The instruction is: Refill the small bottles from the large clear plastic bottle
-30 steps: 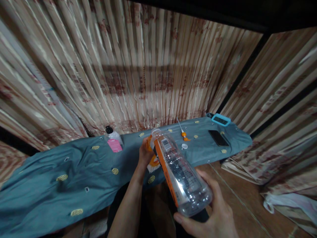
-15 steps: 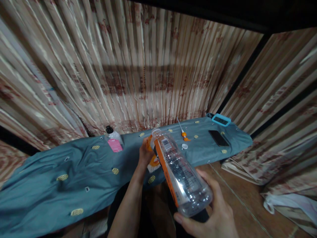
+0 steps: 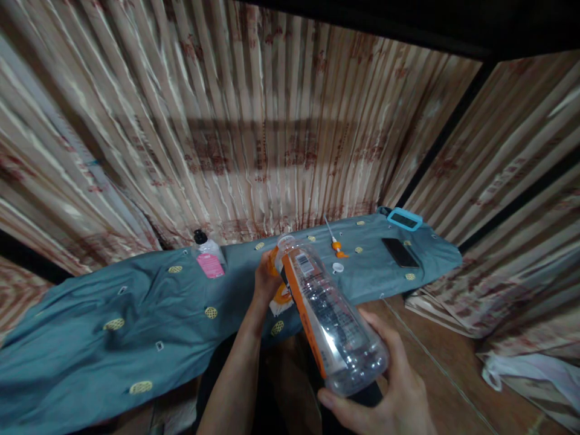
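My right hand [image 3: 385,389] grips the base of a large clear plastic bottle [image 3: 333,317] with an orange label, tilted so its open neck points away from me over the table. My left hand [image 3: 263,279] is closed on an orange and white bottle [image 3: 280,291] held upright against the clear bottle's neck; most of that bottle is hidden behind the clear one. A small white cap [image 3: 338,267] and an orange pump nozzle [image 3: 336,244] lie on the cloth just beyond.
A blue-grey cloth [image 3: 136,314] covers the table. A small bottle with pink label [image 3: 209,257] stands at the back left. A dark phone [image 3: 399,252] and a blue-framed device [image 3: 404,219] lie at the right end. Striped curtains hang behind; a white bag [image 3: 530,368] lies on the floor.
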